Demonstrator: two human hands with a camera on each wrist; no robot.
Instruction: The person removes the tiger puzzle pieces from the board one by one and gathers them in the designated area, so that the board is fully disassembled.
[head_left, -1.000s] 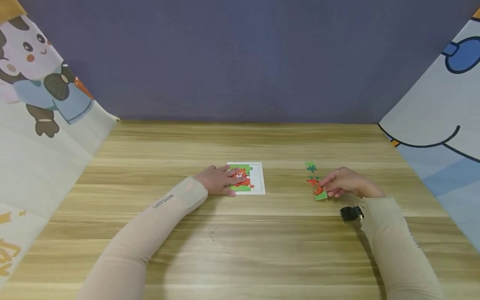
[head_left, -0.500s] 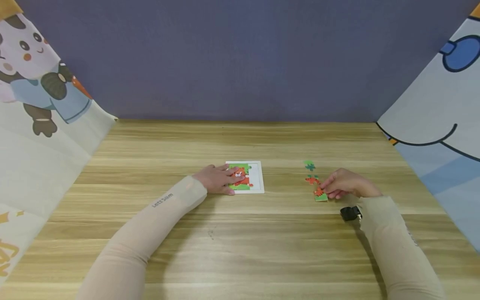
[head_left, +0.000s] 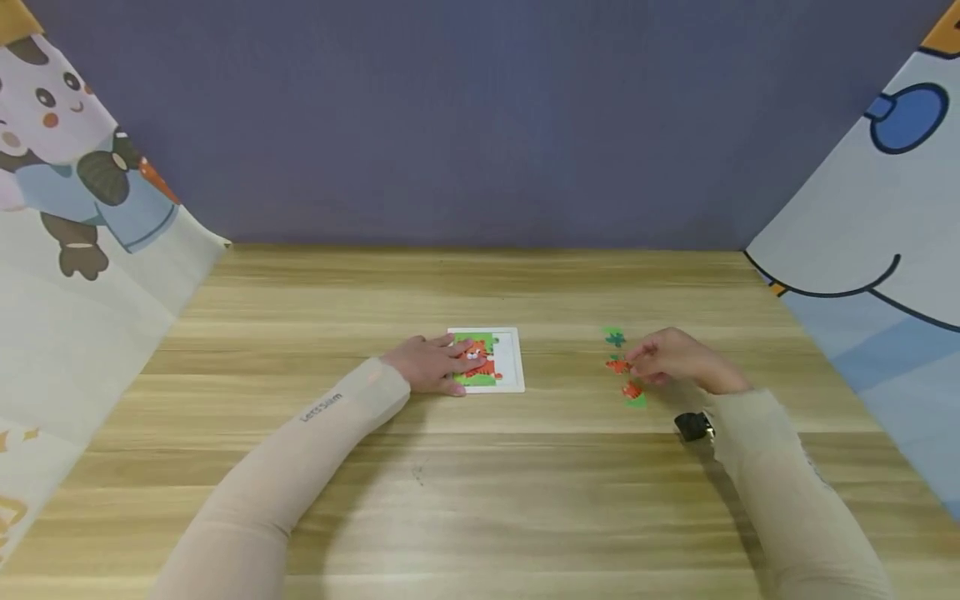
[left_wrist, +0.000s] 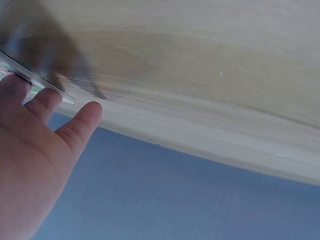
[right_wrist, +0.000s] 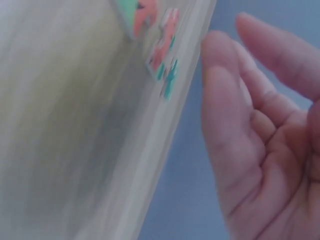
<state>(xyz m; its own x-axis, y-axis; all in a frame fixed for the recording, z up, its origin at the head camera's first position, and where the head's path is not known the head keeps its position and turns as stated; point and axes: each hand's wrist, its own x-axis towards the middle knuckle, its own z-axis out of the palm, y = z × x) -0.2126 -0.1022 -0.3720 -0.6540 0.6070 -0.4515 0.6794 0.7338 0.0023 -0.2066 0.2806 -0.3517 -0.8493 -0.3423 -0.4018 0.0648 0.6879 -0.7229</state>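
My left hand (head_left: 427, 364) lies with spread fingers on a partly filled jigsaw puzzle (head_left: 480, 382) of an orange tiger on green. Its white tray (head_left: 510, 358) shows bare backing along the right side. To the right, three loose puzzle pieces lie in a rough column: a green piece (head_left: 614, 338) farthest off, an orange striped piece (head_left: 617, 366) in the middle, and an orange-and-green piece (head_left: 634, 395) nearest. My right hand (head_left: 671, 358) hovers beside the middle piece. In the right wrist view its thumb and forefinger stand apart, holding nothing, away from the orange striped piece (right_wrist: 166, 37).
A black object (head_left: 693, 426) hangs at the right cuff, over the wooden table (head_left: 495, 500). A dark blue-grey panel (head_left: 480, 125) rises behind the table. Cartoon-printed panels stand at the left (head_left: 97, 292) and right (head_left: 840, 225).
My right hand has left the nearest puzzle piece and moved up and slightly left, toward the middle one. The nearest piece has turned a little. My left hand stays on the puzzle.
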